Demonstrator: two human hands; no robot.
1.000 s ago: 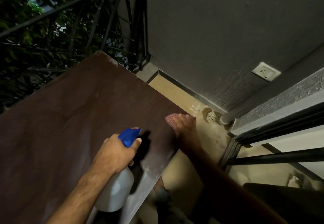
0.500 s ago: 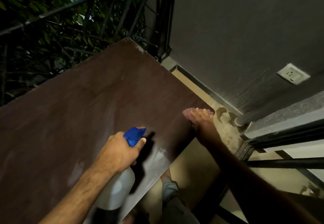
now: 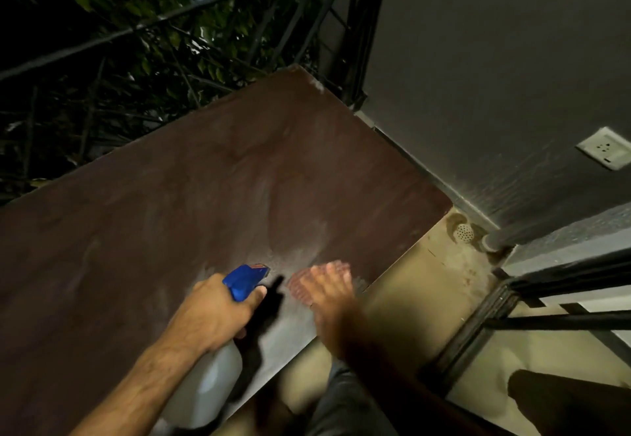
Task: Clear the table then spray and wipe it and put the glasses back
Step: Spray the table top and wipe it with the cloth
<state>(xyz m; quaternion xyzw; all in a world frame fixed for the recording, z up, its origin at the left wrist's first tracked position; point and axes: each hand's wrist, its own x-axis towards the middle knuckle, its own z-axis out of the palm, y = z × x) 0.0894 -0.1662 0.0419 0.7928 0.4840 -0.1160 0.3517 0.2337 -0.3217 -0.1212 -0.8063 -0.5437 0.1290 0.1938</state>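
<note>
**Mia:** What did the head camera see?

**Ben:** It looked down at a big dark brown surface (image 3: pixel 205 196). The left hand (image 3: pixel 211 312) was wrapped tight around the neck of a spray bottle (image 3: pixel 208 384). The bottle was white with a blue top (image 3: pixel 244 280), and the top pointed out over the surface.

**Mia:** And the right hand?

**Ben:** The right hand (image 3: pixel 329 299) lay flat, with its fingers stretched out, pressing down on a pink cloth (image 3: pixel 300 287). The cloth was on the surface, close to the near edge and just beside the blue top. The hand looked blurry.

**Mia:** Was the surface wet?

**Ben:** There was a pale, misty patch around the cloth and the bottle. I could not tell if it was wet.

**Mia:** Where were the glasses?

**Ben:** I saw none in the picture.

**Mia:** What else was there?

**Ben:** A dark railing (image 3: pixel 136 29) stood behind the surface, with green leaves (image 3: pixel 164 59) past it. A grey wall (image 3: pixel 495 77) was on the right, with a white socket (image 3: pixel 604 148) on it. Down on the tan floor (image 3: pixel 420 285) was a small round drain (image 3: pixel 464 232), near the corner of the surface.
</note>
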